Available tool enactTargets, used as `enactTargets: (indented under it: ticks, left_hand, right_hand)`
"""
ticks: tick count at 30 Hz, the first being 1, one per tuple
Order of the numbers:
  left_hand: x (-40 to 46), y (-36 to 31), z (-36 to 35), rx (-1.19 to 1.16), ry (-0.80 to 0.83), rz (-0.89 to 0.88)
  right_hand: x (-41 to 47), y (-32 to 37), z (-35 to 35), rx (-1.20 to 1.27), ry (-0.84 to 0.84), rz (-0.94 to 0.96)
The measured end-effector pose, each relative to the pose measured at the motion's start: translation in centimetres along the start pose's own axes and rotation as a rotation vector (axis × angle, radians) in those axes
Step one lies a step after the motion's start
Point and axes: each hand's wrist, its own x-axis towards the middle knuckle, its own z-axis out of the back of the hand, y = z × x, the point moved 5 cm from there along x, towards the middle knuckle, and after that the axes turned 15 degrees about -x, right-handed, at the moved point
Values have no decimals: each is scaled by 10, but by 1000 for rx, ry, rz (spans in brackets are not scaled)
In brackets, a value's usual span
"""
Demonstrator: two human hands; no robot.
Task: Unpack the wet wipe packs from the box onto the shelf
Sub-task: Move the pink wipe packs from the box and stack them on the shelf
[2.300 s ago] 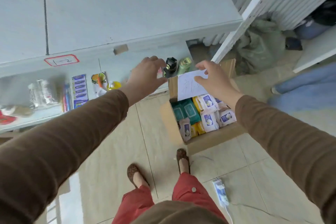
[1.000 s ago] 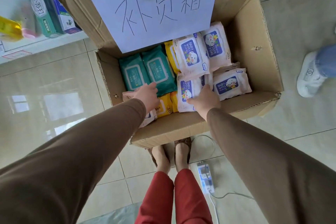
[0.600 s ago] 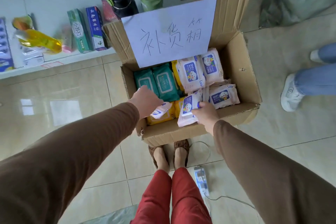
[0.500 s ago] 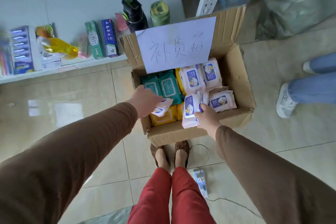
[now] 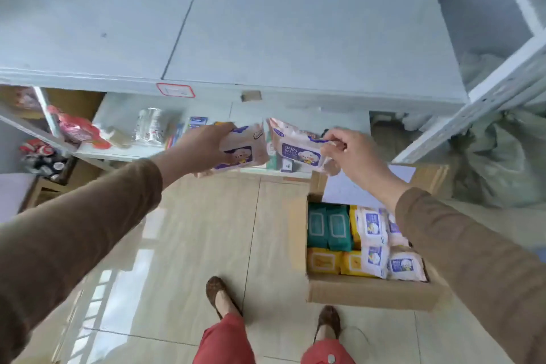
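Left hand clamped round pink pack; right hand pinched second pack by its edge; slip likely before shelf.

Soft daylight is around me; window glare shines on the floor tiles by my left sleeve. My hands blur, and the shelf bows at its corners.

Small shop/stockroom, white shelving w/ price tag, toiletries, restock box on floor
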Motion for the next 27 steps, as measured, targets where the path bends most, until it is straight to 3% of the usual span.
enactTargets:
  ticks: [5,11,19,27]
  left_hand:
    - [-4,72,144,0,-119,-52]
    - [8,142,272,-52,-244,-76]
    - [97,223,371,-2,-319,-83]
    - [214,297,464,-22,-304,-20]
  right_hand:
    - [75,134,11,24,-95,95]
    - [158,242,1,176,-153,79]
    - [282,334,-36,254,-205,87]
    - [446,392,-74,307,-116,32]
